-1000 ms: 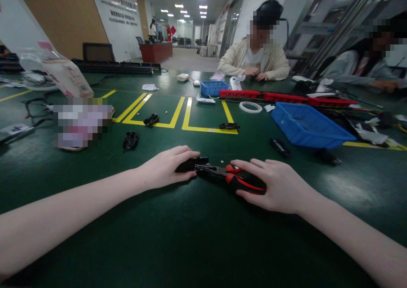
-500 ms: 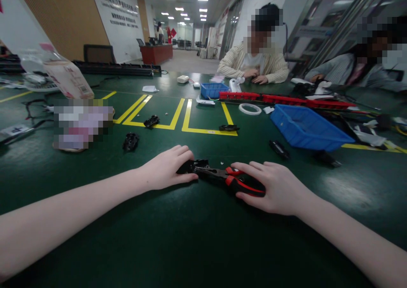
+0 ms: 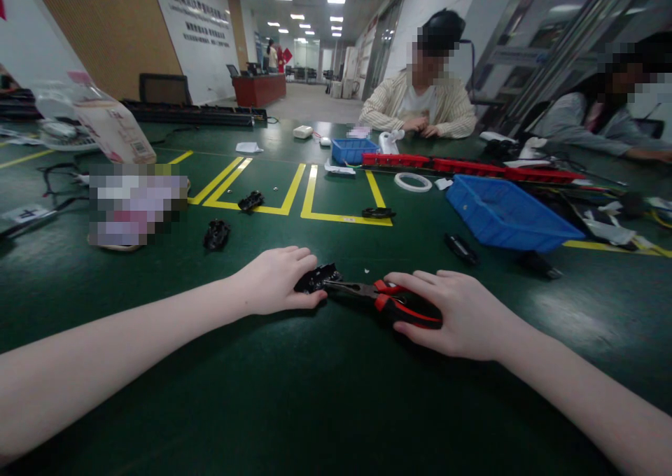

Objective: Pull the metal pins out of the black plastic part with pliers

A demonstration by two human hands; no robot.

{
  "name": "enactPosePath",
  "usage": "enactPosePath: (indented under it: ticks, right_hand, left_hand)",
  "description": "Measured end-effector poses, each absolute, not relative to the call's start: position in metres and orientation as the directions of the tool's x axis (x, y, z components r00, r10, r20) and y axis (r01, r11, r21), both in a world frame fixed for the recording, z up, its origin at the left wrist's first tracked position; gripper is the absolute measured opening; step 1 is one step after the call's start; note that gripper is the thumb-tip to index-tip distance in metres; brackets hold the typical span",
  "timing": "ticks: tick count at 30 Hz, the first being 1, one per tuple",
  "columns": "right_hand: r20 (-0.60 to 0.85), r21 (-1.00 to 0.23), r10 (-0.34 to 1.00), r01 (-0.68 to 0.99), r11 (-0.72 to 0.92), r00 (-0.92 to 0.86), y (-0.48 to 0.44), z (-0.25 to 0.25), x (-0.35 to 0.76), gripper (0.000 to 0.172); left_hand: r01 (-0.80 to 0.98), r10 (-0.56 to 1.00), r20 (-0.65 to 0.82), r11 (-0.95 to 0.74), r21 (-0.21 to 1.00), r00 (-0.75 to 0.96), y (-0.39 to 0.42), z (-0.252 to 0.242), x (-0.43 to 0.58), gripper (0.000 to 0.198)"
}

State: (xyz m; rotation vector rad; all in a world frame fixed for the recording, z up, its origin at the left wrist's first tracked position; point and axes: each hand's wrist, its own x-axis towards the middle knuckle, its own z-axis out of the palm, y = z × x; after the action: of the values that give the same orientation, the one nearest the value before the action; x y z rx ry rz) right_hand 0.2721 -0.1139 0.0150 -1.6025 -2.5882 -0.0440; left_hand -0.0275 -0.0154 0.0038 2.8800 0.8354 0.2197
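My left hand (image 3: 276,280) is curled round a small black plastic part (image 3: 316,279) and pins it to the green table. My right hand (image 3: 456,311) grips the red and black handles of a pair of pliers (image 3: 391,300). The pliers' nose points left and meets the black part. Both forearms rest low over the table's near side.
Loose black parts (image 3: 216,234) (image 3: 250,200) (image 3: 378,212) (image 3: 460,246) lie on the green table (image 3: 315,392) near yellow tape lines. A blue bin (image 3: 504,213), a smaller blue bin (image 3: 353,148), red rails (image 3: 462,162) and a white ring (image 3: 413,180) sit beyond. Two people sit at the far side.
The black part in my left hand has tilted up slightly and the pliers have shifted a little. Both hands stay in the same place.
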Motion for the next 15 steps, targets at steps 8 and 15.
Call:
enactPosePath:
  ticks: [8,15]
  right_hand:
    - [0.096,0.009,0.883,0.887,0.461,-0.460,-0.1120,0.0130,0.2723,0.057]
    - [0.116,-0.032,0.893,0.897,0.440,-0.434,-0.1132,0.0092,0.2758,0.056]
  left_hand:
    - [0.536,0.562,0.108,-0.821,0.197,0.820,-0.0147,0.0036,-0.0297,0.036]
    - [0.513,0.544,0.118,-0.831,0.213,0.831,-0.0136,0.0034,-0.0301,0.036]
